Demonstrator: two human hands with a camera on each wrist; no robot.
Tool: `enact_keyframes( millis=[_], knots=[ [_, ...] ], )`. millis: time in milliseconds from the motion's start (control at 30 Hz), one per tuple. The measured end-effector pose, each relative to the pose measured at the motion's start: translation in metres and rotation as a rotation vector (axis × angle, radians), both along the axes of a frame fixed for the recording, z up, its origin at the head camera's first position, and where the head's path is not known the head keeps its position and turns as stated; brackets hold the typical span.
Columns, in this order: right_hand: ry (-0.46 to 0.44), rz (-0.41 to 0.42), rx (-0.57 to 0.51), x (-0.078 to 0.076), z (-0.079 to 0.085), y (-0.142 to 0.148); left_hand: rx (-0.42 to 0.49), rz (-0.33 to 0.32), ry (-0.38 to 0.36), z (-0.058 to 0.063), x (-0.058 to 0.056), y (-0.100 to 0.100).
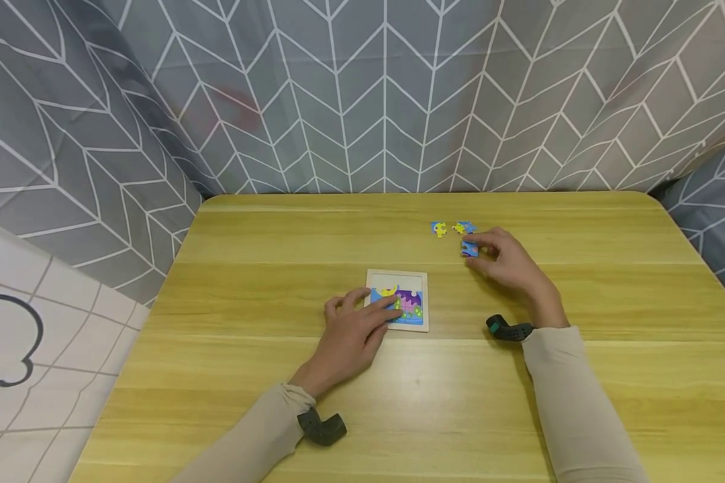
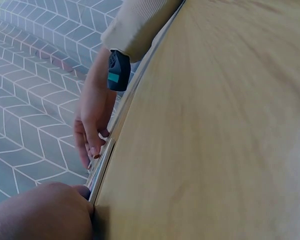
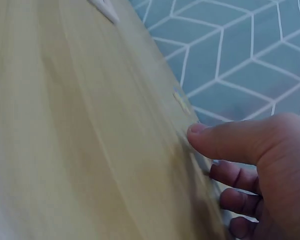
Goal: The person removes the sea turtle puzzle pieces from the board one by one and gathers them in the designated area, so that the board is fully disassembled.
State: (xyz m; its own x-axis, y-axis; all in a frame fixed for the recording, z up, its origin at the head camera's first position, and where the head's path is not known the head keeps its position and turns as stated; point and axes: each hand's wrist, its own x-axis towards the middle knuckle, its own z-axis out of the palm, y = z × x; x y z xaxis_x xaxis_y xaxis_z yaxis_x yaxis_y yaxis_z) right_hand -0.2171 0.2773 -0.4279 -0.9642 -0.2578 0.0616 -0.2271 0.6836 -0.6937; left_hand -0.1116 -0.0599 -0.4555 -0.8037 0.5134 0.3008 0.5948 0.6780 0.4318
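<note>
One puzzle piece (image 1: 469, 249), probably light, stiff and best held by opposite edges, lies toward the far edge of the counter (image 1: 278, 261); the right hand (image 1: 510, 265) pinches it. The left hand (image 1: 349, 335) rests, fingers spread, on the puzzle tray (image 1: 393, 280).

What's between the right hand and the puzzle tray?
Only bare tabletop separates the puzzle tray from the right hand and the blue puzzle piece in its grip; the head view shows this.
</note>
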Motion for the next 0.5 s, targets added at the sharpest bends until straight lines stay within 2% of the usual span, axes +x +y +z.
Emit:
enact_keyframes(
  millis=[233, 500],
  knots=[
    [0.092, -0.068, -0.014, -0.001, -0.007, 0.012, 0.002, -0.001, -0.001, 0.001, 0.001, 0.0],
    [0.152, -0.171, -0.016, -0.002, -0.015, 0.017, 0.001, 0.003, 0.015, -0.001, 0.001, 0.0]
  ],
)
